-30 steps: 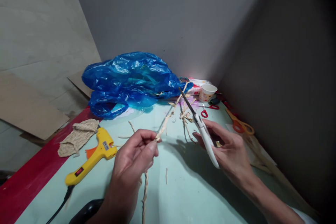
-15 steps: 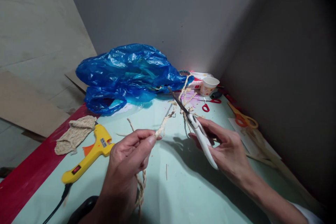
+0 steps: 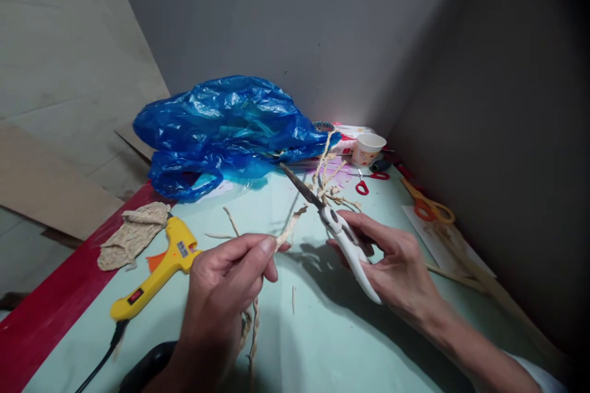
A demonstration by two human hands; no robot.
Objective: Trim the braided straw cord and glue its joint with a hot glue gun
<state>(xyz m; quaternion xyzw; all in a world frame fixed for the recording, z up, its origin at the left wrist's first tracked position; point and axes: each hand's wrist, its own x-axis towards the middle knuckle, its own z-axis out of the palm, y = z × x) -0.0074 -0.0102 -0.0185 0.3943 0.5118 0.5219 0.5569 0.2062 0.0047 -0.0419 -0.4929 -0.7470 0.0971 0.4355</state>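
My left hand [image 3: 225, 285] pinches a pale braided straw cord [image 3: 291, 228] between thumb and forefinger; the braid hangs down below the hand and its frayed end rises toward the upper right. My right hand [image 3: 400, 261] grips white-handled scissors [image 3: 343, 236], whose dark blades point up-left and meet the cord just past my left fingertips. More loose straw strands [image 3: 328, 181] lie tangled behind the blades on the pale green table [image 3: 322, 344].
A yellow glue gun [image 3: 159, 270] with a black cable lies at left beside a woven straw piece [image 3: 131, 235]. A blue plastic bag [image 3: 221, 132] sits at the back. A paper cup [image 3: 367, 148], red-handled scissors [image 3: 366, 183] and orange-handled scissors [image 3: 428, 209] lie near the right wall.
The scissors have swung left and down, so the blades now reach the cord close to my left fingertips. My left hand stays pinched on the braid.
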